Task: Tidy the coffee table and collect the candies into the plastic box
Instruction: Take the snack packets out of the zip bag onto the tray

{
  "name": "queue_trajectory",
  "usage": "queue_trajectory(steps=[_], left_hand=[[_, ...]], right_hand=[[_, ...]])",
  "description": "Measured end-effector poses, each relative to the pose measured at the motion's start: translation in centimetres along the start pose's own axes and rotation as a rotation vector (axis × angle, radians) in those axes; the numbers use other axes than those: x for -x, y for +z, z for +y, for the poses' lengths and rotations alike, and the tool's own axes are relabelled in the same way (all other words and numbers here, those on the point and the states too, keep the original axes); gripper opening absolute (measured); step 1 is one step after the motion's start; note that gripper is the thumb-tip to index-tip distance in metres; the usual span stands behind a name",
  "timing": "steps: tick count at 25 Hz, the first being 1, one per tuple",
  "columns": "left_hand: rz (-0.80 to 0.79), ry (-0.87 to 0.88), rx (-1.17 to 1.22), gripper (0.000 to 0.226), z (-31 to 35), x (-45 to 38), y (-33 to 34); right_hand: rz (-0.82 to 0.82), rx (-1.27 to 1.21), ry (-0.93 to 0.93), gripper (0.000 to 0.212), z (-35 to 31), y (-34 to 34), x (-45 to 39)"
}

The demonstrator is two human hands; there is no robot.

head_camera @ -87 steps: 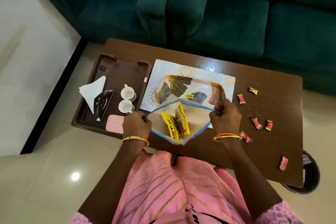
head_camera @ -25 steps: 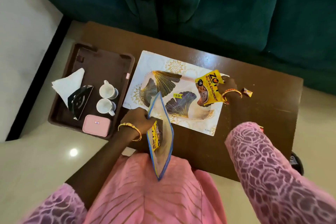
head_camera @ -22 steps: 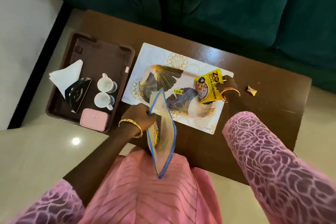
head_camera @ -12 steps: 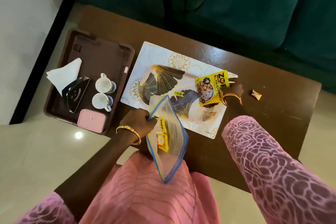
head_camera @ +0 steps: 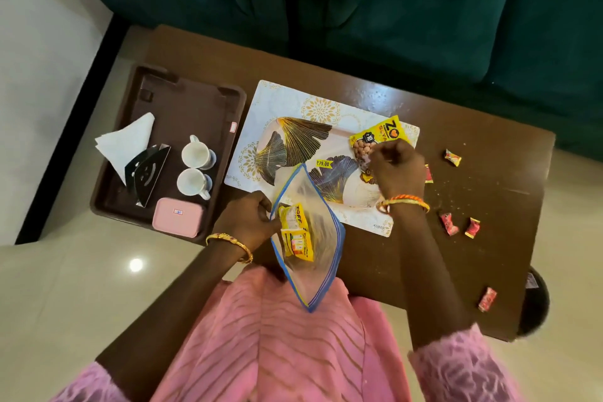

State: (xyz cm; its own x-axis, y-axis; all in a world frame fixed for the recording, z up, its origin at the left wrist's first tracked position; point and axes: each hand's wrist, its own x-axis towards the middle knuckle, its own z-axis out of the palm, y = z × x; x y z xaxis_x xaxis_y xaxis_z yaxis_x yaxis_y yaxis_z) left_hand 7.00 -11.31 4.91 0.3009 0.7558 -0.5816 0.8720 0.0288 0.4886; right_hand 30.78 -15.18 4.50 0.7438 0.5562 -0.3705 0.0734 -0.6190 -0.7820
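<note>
I see my left hand fingers pinching the clear blue-edged zip bag, my right hand fingers clamped on a glossy yellow snack packet above the leaf-printed tray, crinkly red candies right on the brown surface.

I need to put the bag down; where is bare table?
Bare dark wood table lies beyond the patterned white placemat, toward the green sofa. Right of the mat, red wrapped candies and crumbs crowd it.

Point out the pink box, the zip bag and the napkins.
pink box (head_camera: pixel 177 217): head view, middle of its lid.
zip bag (head_camera: pixel 321 258): head view, clear side below the packets.
napkins (head_camera: pixel 125 139): head view, white fold above the holder.
</note>
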Motion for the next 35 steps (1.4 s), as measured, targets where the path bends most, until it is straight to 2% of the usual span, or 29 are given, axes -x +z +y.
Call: queue_trajectory(steps=[2,4,6,8,10,12,15,17,20,23,25,27,29,32,35], left_hand=[[0.041,0.043,0.026,0.025,-0.6,0.9,-0.2],[0.081,0.063,0.053,0.023,-1.1,1.5,-0.2],[0.102,0.072,0.053,0.020,-1.6,2.4,-0.2],[0.106,0.092,0.049,0.024,-2.2,3.3,0.0],[0.108,0.103,0.056,0.024,-2.9,4.1,0.2],[0.114,0.096,0.069,0.023,-3.5,4.7,0.4],[0.108,0.082,0.097,0.020,-4.3,5.4,0.6],[0.109,0.075,0.127,0.019,-4.7,5.6,0.5],[0.113,0.071,0.148,0.020,-5.0,5.8,0.4],[0.121,0.078,0.151,0.022,-5.4,5.7,0.2],[0.119,0.072,0.156,0.023,-5.5,5.7,0.1],[0.118,0.058,0.170,0.025,-5.5,5.6,0.1],[0.127,0.047,0.182,0.028,-5.4,5.4,0.1],[0.122,0.064,0.200,0.030,-4.9,5.3,0.0],[0.133,0.046,0.212,0.033,-5.0,5.2,0.0]], right_hand=[[-0.139,-0.011,-0.078,0.012,-1.3,0.0,6.0],[-0.348,0.056,-0.121,0.012,-1.6,0.7,10.3],[-0.573,0.248,-0.067,0.007,-0.7,2.7,13.1],[-0.645,0.547,0.067,0.026,1.2,5.3,14.3],[-0.644,0.654,0.243,0.048,3.4,7.7,14.1],[-0.603,0.550,0.402,0.056,5.2,9.9,13.3],[-0.467,0.314,0.543,0.051,6.3,12.1,12.9],[-0.377,0.264,0.568,0.049,6.7,12.5,12.8],[-0.493,0.048,0.656,0.040,7.0,12.2,12.7],[-0.519,-0.059,0.690,0.036,7.0,12.4,13.0],[-0.509,-0.030,0.641,0.026,6.4,13.1,13.7],[-0.406,0.093,0.539,0.018,5.6,13.6,14.3],[-0.314,0.239,0.460,0.028,4.6,13.4,14.7],[-0.339,0.382,0.300,0.033,2.3,11.5,15.9],[-0.306,0.479,0.100,0.052,-0.1,8.1,17.6]])
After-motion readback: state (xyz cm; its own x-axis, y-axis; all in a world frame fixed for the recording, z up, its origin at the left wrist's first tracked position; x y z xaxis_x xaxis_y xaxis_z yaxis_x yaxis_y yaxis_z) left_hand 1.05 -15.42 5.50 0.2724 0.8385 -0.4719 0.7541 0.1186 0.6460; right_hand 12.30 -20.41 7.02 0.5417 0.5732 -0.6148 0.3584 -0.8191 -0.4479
